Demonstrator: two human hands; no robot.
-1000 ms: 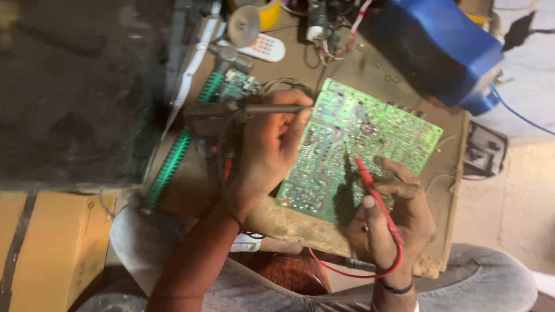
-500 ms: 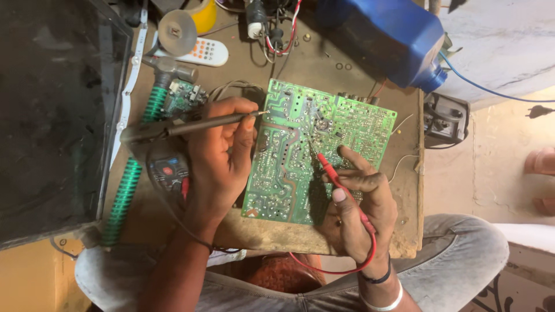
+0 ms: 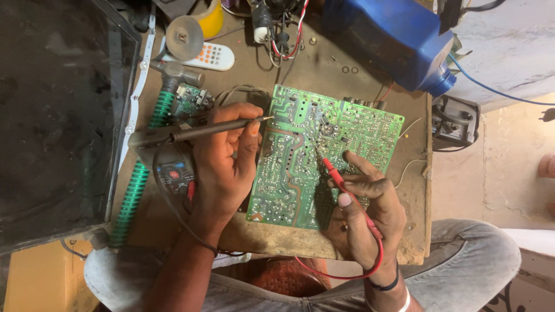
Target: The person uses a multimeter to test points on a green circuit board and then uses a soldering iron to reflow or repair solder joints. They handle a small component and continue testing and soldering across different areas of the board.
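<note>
A green circuit board [image 3: 315, 162] lies solder side up on a worn wooden work board [image 3: 370, 69] across the person's lap, and both meter probes are already on it, so the probing looks to be under way rather than starting or finished; nothing shows how many points have been checked or remain. The left hand [image 3: 222, 162] is closed around a black probe [image 3: 214, 128], held like a pen, its metal tip touching the circuit board's upper left corner. The right hand [image 3: 367, 211] pinches a red probe [image 3: 335, 173] between thumb and fingers, the tip set down near the middle of the circuit board, and its red lead [image 3: 370, 263] loops below the wrist. The circuit board itself is rectangular and sits slightly turned, its bright green face covered with silvery solder joints and pale traces, with a scuffed, dirty patch toward its lower edge. Left of the circuit board, partly under the left hand, sits a multimeter [image 3: 173, 173], whose reading cannot be made out. A blue plastic container [image 3: 393, 40] lies above the circuit board, a white remote control [image 3: 211, 56] up to its left.
</note>
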